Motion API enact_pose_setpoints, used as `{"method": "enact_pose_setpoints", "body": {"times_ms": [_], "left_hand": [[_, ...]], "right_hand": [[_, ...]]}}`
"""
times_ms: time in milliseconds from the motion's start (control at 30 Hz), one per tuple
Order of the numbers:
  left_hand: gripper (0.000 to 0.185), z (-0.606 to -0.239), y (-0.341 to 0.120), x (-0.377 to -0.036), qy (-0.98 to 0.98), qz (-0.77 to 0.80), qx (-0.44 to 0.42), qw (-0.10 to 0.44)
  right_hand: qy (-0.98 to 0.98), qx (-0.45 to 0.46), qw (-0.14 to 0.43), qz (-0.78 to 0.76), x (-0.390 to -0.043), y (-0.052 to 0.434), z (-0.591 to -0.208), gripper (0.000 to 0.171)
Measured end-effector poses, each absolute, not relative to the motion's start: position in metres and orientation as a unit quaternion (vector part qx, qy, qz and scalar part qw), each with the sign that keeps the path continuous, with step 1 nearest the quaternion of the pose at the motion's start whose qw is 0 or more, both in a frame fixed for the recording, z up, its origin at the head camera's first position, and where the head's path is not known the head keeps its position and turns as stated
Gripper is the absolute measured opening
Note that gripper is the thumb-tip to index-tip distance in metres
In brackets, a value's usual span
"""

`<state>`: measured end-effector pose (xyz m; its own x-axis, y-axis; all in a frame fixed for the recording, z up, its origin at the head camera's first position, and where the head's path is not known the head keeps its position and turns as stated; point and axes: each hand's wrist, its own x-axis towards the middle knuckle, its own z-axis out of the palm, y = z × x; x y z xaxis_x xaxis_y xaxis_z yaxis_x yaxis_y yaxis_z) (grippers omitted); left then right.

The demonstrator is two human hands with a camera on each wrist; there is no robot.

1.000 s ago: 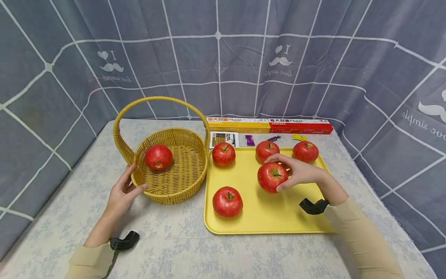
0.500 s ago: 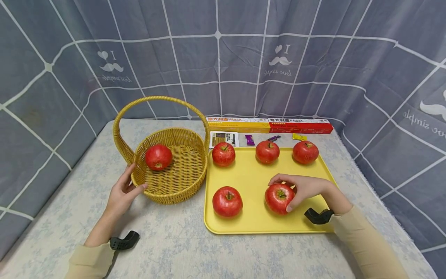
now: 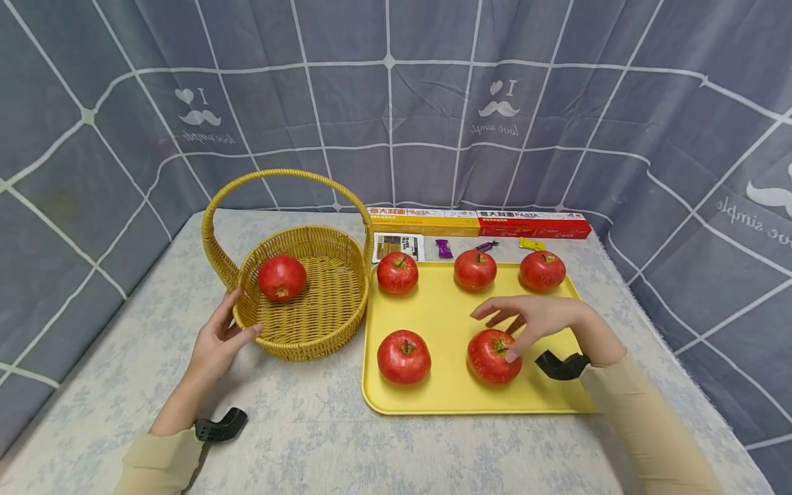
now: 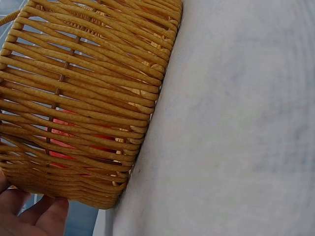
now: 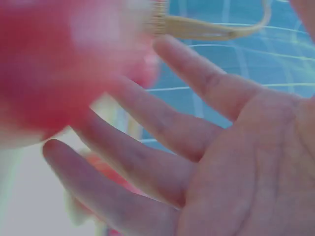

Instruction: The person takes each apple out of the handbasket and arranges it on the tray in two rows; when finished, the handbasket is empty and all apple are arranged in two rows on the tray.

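A yellow tray (image 3: 445,309) holds several red apples. My right hand (image 3: 526,320) hovers with spread fingers over the front right apple (image 3: 491,357), which rests on the tray; one fingertip may still touch it. In the right wrist view the open palm and fingers (image 5: 162,128) show beside a blurred red apple (image 5: 54,69). A front left apple (image 3: 404,357) lies close by. My left hand (image 3: 218,337) rests on the near left rim of a wicker basket (image 3: 309,337), fingers against the weave (image 4: 83,113). One apple (image 3: 282,278) lies inside the basket.
Three more apples (image 3: 475,269) line the tray's far edge. Yellow and red pasta boxes (image 3: 476,222), a small card (image 3: 398,245) and wrapped candies (image 3: 443,247) lie behind the tray. A grey curtain walls the table on three sides. The basket handle (image 3: 278,180) arches high.
My right hand carried an apple down from mid tray to the front right of the tray, set it there and opened its fingers. The left hand stayed on the basket.
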<state>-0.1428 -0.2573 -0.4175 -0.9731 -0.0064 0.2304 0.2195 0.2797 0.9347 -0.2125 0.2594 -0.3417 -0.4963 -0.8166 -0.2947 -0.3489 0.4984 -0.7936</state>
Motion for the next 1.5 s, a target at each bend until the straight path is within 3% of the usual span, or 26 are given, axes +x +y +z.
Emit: {"method": "enact_pose_setpoints", "body": {"times_ms": [300,533,800,1133,1500], "left_hand": [[0.075,-0.416,-0.258,-0.142,-0.799,-0.59,-0.064,0.091],[0.075,-0.416,-0.258,-0.142,-0.801,-0.589,-0.064,0.087],[0.075,-0.416,-0.259,-0.143,-0.797,-0.592,-0.074,0.092],[0.077,-0.415,-0.26,-0.142,-0.798,-0.593,-0.067,0.085],[0.077,-0.416,-0.26,-0.143,-0.795,-0.595,-0.068,0.089]], "right_hand": [[0.767,-0.434,0.244,-0.404,-0.237,0.195,-0.274,0.064],[0.697,-0.479,0.223,-0.485,-0.251,0.126,-0.257,0.057],[0.62,-0.496,0.231,-0.562,-0.261,0.057,-0.271,0.049],[0.598,-0.358,0.246,-0.673,-0.276,-0.01,-0.313,0.043],[0.62,-0.245,0.222,-0.712,-0.285,-0.048,-0.355,0.041]]}}
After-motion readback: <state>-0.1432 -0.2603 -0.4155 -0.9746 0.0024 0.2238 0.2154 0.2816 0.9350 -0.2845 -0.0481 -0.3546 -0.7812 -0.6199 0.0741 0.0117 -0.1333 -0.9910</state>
